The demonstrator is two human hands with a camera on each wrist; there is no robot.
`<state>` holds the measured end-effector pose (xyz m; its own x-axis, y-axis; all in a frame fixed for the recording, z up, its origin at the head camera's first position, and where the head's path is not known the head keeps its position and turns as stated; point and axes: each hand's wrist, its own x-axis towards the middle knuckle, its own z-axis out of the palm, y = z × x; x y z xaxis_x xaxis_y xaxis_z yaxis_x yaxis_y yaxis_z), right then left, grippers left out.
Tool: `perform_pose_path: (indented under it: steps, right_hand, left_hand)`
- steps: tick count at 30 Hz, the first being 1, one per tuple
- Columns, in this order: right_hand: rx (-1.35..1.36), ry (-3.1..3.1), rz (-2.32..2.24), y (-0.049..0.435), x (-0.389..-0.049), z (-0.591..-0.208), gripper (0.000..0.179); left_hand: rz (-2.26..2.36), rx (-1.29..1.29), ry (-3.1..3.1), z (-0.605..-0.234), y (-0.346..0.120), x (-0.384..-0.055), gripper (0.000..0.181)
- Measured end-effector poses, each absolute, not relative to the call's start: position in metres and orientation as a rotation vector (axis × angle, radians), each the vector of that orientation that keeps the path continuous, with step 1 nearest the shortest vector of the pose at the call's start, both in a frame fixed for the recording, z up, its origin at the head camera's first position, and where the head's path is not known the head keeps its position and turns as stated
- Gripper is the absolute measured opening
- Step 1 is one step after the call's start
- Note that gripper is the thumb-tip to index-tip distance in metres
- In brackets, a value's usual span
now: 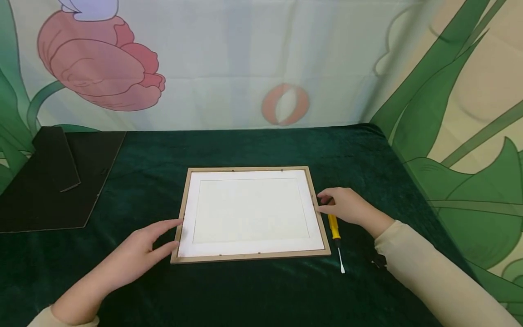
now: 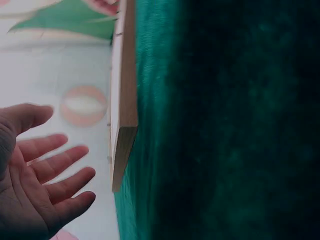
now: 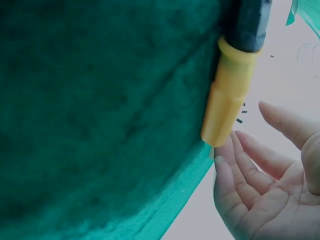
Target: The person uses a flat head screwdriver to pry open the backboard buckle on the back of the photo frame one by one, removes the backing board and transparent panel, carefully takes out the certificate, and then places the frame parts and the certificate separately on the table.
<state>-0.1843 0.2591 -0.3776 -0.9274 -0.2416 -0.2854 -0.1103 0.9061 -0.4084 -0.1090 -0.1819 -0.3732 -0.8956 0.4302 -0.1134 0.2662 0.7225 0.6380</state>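
A light wooden picture frame (image 1: 249, 258) lies flat on the dark green cloth, with small dark tabs along its inner edges. Inside it sits a white sheet (image 1: 250, 211) with a thin rectangular outline. At the frame's left side is my left hand (image 1: 139, 250), thumb and fingers spread apart; the left wrist view shows this hand (image 2: 30, 195) holding nothing. My right hand (image 1: 345, 205) is by the right side, fingers loosely bent. Below its fingers lies a screwdriver (image 1: 333, 227) with a yellow and black handle; in the right wrist view the handle (image 3: 227, 102) lies outside the hand's grasp (image 3: 270, 195).
A black backing board (image 1: 91, 181) with a stand flap (image 1: 61, 159) lies at the far left of the cloth (image 1: 155, 150). Partly behind the right sleeve is a small dark item (image 1: 380, 262), too unclear to identify. A printed curtain (image 1: 229, 68) hangs behind.
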Motion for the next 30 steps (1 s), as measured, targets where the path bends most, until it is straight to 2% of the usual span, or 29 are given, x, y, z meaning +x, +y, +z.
perform_pose_path:
  steps: [7,13,17,27,30]
  right_hand:
    - [-0.263,2.751,-0.557,0.259,-0.183,-0.383,0.035]
    - [-0.235,2.758,-0.556,0.257,-0.184,-0.383,0.036]
    - [-0.224,2.763,-0.552,0.255,-0.185,-0.384,0.035]
    - [-0.215,2.76,-0.52,0.253,-0.189,-0.386,0.032]
    - [-0.224,2.752,-0.526,0.252,-0.19,-0.386,0.031]
  left_hand:
    - [0.527,0.959,2.782,-0.382,-0.152,-0.113,0.042]
    - [0.459,1.13,2.759,-0.388,-0.142,-0.118,0.038]
    - [0.427,1.152,2.754,-0.391,-0.14,-0.119,0.035]
    - [0.49,1.018,2.719,-0.39,-0.133,-0.124,0.032]
    - [0.565,0.967,2.699,-0.389,-0.132,-0.126,0.022]
